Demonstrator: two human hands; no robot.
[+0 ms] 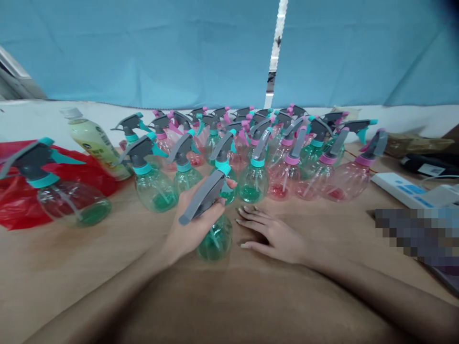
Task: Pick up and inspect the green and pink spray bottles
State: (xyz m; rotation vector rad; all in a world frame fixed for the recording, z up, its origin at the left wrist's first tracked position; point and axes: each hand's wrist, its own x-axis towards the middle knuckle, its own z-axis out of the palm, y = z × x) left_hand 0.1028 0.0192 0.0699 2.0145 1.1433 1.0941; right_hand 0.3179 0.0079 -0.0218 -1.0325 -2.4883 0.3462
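Observation:
My left hand (195, 222) is wrapped round the neck of a green spray bottle (215, 239) with a grey trigger head, at the middle of the table. My fingers hide its collar and most of its trigger. To the right of that bottle, my right hand (274, 234) lies with its fingers stretched out, low over or on the tabletop, holding nothing. Beyond both hands stand several spray bottles in rows, among them a green one (254, 184) with a turquoise collar and a pink one (283, 179) with a pink collar.
Off to the left, another green spray bottle (75, 203) stands before a red plastic bag (17, 200) and a pale yellow drink bottle (95, 143). A white power strip (401, 188) and a black pouch (430, 165) lie at the right. Blue cloth (161, 52) covers the wall behind.

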